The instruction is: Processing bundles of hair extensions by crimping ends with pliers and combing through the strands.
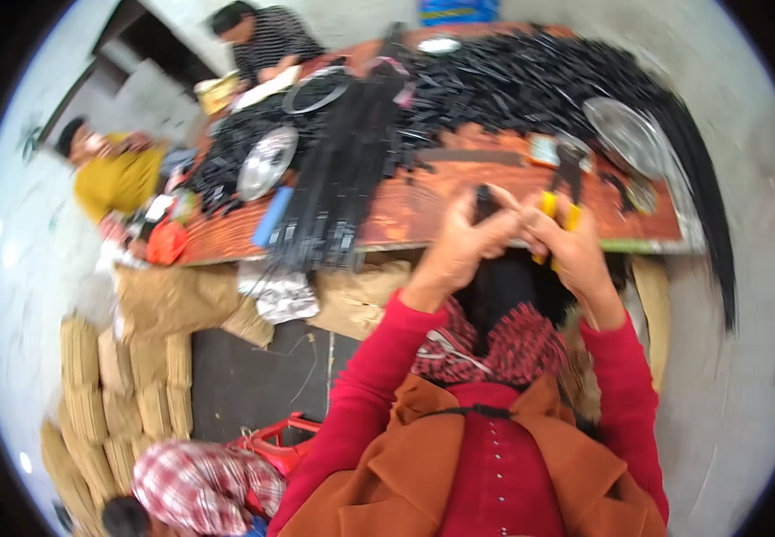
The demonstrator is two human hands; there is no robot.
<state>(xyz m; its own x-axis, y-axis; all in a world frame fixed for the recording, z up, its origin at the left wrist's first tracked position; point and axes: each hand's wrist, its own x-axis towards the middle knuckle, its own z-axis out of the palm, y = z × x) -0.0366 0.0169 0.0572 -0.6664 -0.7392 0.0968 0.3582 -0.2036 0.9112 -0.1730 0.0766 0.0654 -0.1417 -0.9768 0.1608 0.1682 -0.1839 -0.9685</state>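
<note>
Two hands meet over the near edge of the wooden table (459,201): the left hand (459,246) pinches a small black piece (486,201), fingers closed around it. At three o'clock, touching it, the right hand (571,251) grips a yellow-handled tool (559,213). Black strips (513,85) lie heaped at twelve o'clock.

The only open stretch of the wooden table (495,192) is the bare strip along its near edge, between the leaning bundle of black strips (338,188) on the left and the yellow-handled pliers (559,215) and small clutter on the right. Farther in, a heap of black pieces (530,80) and two metal bowls (266,161) (625,134) block the far half. Long black strips (710,206) hang over the right end.
</note>
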